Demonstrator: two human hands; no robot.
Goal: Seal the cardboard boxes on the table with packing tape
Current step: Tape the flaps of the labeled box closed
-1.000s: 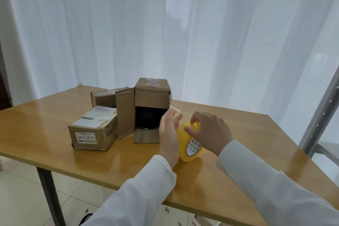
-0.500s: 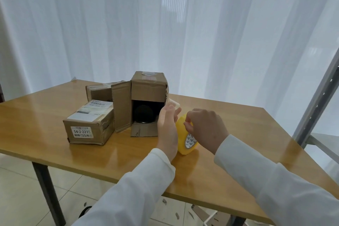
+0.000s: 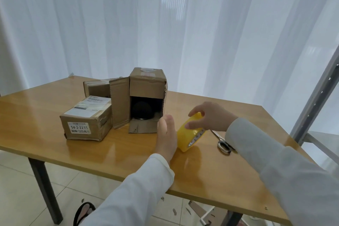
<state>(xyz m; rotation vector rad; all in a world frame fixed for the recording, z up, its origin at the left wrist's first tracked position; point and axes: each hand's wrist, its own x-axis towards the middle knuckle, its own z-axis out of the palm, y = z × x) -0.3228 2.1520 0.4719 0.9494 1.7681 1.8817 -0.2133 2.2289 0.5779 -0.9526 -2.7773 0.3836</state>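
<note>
Yellow, glossy and ring-shaped, the tape roll [image 3: 190, 135] stands tilted on edge on the polished wooden worktop [image 3: 211, 176], just right of the boxes. The right hand [image 3: 209, 116] holds it, thumb and fingers curled over its rim in a narrow grip. The left hand [image 3: 166, 135] stands edge-on with straight fingers, flat against the roll's left face, its grip wide and holding nothing. Left of it stands a tall box [image 3: 145, 95] of creased brown cardboard, flaps open, a round dark object [image 3: 141, 111] inside. A low sealed box [image 3: 88, 122] with paper labels sits further left, a third box [image 3: 96, 88] behind. Metal scissors [image 3: 222, 143] lie beside the right sleeve.
</note>
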